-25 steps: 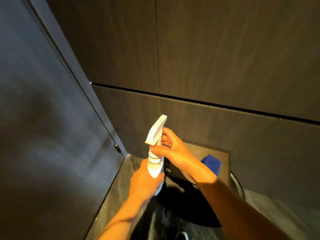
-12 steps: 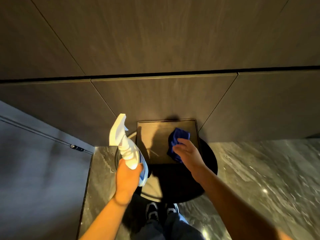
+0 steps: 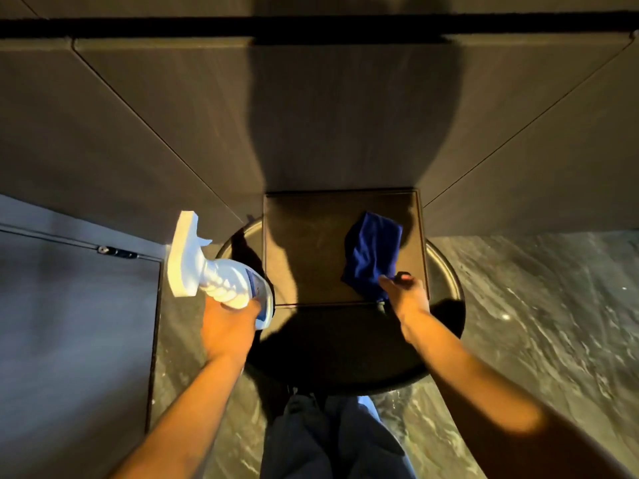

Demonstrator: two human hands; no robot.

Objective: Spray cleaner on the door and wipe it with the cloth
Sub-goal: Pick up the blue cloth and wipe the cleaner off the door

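The spray bottle gripped in the left hand is white, with a blue label nearest the palm. The cloth pinched by the right hand is deep blue. The floor is grey marble, veined white; the wall panels are dark brown.

Spray bottle: white plastic, smooth, ribbed at the neck, glossy printed label. Cloth: blue soft fabric, matt, creased. Beneath the cloth, square top: dark, smooth, semi-gloss. Behind it, wall panels: matt, fine wood-like grain. Floor: veined stone, polished, reflective.
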